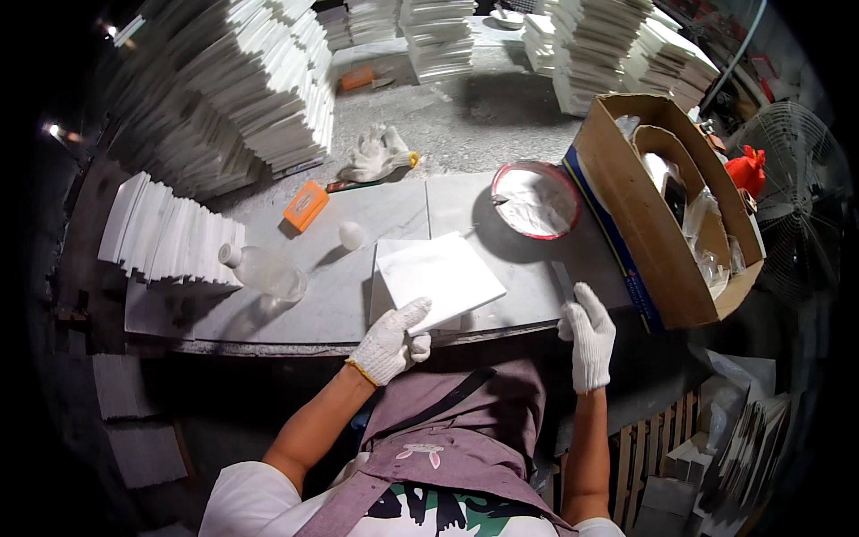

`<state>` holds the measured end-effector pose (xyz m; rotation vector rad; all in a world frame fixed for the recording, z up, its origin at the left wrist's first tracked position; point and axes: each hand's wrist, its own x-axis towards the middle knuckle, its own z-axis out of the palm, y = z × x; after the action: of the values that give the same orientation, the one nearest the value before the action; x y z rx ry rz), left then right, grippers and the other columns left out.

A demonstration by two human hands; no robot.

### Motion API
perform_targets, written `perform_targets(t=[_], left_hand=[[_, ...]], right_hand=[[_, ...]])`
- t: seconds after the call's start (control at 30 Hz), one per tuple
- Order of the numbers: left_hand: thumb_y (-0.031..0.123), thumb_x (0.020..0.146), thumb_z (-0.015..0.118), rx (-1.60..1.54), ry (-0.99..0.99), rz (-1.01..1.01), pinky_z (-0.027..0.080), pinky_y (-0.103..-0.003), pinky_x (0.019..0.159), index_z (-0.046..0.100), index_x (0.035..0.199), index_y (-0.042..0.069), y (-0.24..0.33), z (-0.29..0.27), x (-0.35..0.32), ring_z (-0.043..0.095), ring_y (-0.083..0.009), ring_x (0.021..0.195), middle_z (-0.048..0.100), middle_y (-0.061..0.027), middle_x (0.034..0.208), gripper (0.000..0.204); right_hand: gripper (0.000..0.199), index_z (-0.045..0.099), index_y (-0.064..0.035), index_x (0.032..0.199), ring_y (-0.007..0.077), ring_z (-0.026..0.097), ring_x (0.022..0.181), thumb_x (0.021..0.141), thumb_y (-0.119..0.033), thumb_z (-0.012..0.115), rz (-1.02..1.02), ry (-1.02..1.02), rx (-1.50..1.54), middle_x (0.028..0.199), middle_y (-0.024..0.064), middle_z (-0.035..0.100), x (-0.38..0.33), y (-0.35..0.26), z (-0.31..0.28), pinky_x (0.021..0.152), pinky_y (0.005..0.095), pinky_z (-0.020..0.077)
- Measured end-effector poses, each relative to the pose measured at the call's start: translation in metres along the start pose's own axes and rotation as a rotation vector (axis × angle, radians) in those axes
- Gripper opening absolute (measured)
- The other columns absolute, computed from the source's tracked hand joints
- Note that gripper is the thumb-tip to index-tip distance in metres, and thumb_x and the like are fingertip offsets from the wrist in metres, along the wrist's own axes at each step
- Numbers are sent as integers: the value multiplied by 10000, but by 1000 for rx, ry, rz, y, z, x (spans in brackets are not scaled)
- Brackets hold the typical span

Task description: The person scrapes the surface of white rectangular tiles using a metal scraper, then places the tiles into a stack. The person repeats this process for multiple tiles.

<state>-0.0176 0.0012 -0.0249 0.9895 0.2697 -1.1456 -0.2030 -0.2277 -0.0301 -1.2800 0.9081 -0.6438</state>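
Note:
My left hand [386,347], in a white knit glove, grips the near-left edge of a square white tile [441,277] with the thumb on top. The tile is tilted above another pale slab [383,300], which it partly covers. To the right, my gloved right hand [591,342] is closed around a thin flat blade [563,279], like a scraper, pointing away from me; its handle is hidden by the fingers. Beyond the tile stands a red-rimmed bowl [537,231] of white paste, with a small dark tool at its left rim.
Left are a clear bottle [273,276], a small white lump [351,235], an orange box [306,208] and a row of tiles [170,234]. Gloves [378,157] lie farther back, before tall tile stacks [259,80]. A cardboard box [626,242] and a fan [792,197] stand right.

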Motion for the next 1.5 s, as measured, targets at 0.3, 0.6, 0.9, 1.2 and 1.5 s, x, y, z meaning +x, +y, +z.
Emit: perform_targets(t=[0.3, 0.6, 0.9, 1.2, 1.5], left_hand=[[163, 939, 631, 173, -20, 327, 441, -288, 432, 620, 947, 7, 25, 49, -12, 547, -127, 502, 605, -48, 744, 156], [153, 929, 653, 357, 4, 517, 438, -288, 438, 667, 880, -37, 37, 83, 55, 539, -124, 478, 616, -58, 658, 197], [162, 922, 671, 403, 18, 524, 470, -312, 443, 578, 869, 10, 31, 102, 96, 560, -159, 516, 559, -41, 707, 186], [208, 914, 686, 502, 71, 590, 495, -309, 462, 634, 892, 0, 26, 117, 118, 589, -138, 524, 621, -45, 721, 215], [243, 892, 706, 1078, 43, 1335, 478, -329, 504, 645, 968, 22, 27, 114, 116, 608, -167, 556, 652, -58, 721, 242]], right_hand=[[308, 663, 22, 1163, 179, 659, 776, 901, -135, 626, -454, 177, -621, 982, 111, 715, 99, -12, -8, 739, 286, 518], [256, 674, 25, 1067, 301, 665, 861, 886, -115, 558, -240, 51, -558, 962, 189, 693, 123, -36, 12, 777, 342, 496], [247, 699, 24, 1047, 114, 590, 572, 875, -131, 610, 70, -36, -42, 747, 37, 664, 142, -27, 9, 528, 265, 463], [296, 676, 12, 1155, 110, 615, 660, 894, -124, 635, -534, 93, -528, 989, 70, 718, 133, -22, 21, 634, 248, 513], [343, 616, 9, 1254, 112, 639, 873, 939, -126, 608, -197, 135, -87, 1176, 96, 669, 97, -8, 17, 727, 249, 544]])
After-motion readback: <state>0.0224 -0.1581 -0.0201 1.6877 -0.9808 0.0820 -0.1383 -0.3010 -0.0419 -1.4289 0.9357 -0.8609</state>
